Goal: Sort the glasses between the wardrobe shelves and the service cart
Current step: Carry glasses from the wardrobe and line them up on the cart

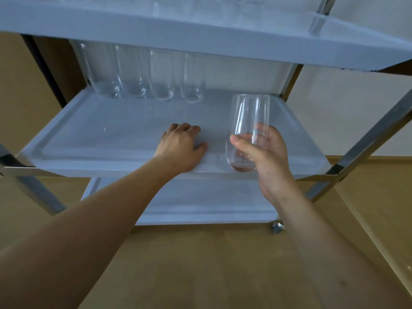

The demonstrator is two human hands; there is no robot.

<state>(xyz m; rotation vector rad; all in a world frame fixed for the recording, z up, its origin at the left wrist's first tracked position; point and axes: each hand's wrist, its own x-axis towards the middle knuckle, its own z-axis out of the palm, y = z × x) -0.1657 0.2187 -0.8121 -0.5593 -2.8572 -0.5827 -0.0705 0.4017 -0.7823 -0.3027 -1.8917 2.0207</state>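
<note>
Underfoot, tan floor [200,264] with faint seams, spreading from 6 o'clock out to 4 and 8. At 2 to 3 o'clock, pale off-white wall [334,103], evenly and softly lit. At 9 to 10 o'clock, light brown panel [22,85] edged by a dark vertical strip [44,70]. Near 5 o'clock, small metal caster [277,226] resting on the floor. Daylight-like, diffuse, no hard shadows anywhere.

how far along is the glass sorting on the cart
Done: four tall glasses stand in a row at the back of the cart's middle shelf. In hand: the right hand holds a fifth glass above that shelf's front right, not yet set down, while the left hand rests on the shelf. Left: placing it; blurred glassware shows on the top shelf.
</note>
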